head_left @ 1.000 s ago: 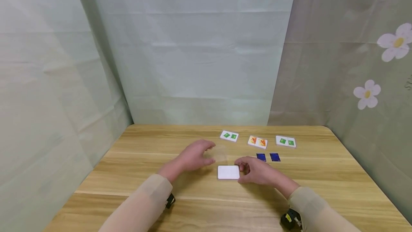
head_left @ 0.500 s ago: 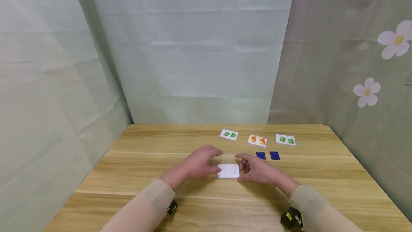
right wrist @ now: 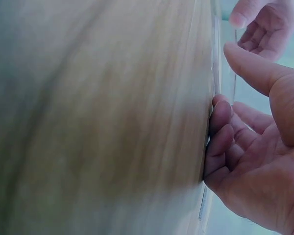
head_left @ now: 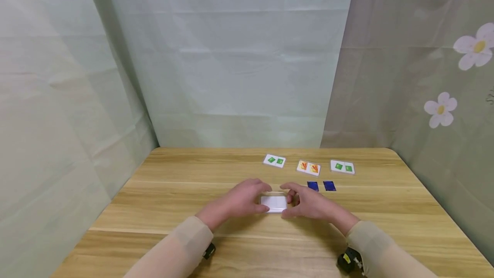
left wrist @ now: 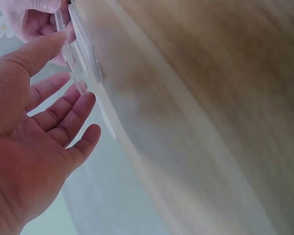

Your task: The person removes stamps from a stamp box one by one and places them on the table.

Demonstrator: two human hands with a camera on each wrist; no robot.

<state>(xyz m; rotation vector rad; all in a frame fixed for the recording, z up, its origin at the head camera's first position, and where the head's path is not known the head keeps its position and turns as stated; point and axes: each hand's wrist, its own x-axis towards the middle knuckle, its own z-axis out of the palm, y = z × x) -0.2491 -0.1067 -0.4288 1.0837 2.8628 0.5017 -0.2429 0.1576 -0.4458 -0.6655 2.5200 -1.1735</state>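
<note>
The left hand has been brought in from the left, so the clear card case, near the middle of the counter, is now gripped at both ends, the right hand opposite; both grips are clamped on it, which suggests opening is under way.

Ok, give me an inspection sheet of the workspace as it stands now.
Surface: wooden table, light grain.
Job's things: white card box flat on the table between both hands; a clear lid edge shows in the wrist views.
Clutter: three picture cards in a far row, two blue cards in front of them.
Hands: left hand and right hand touch the box's ends with curled fingers.
Cables: nothing seen.
Surroundings: pale green cloth backdrop, flower-print curtain on the right.
</note>
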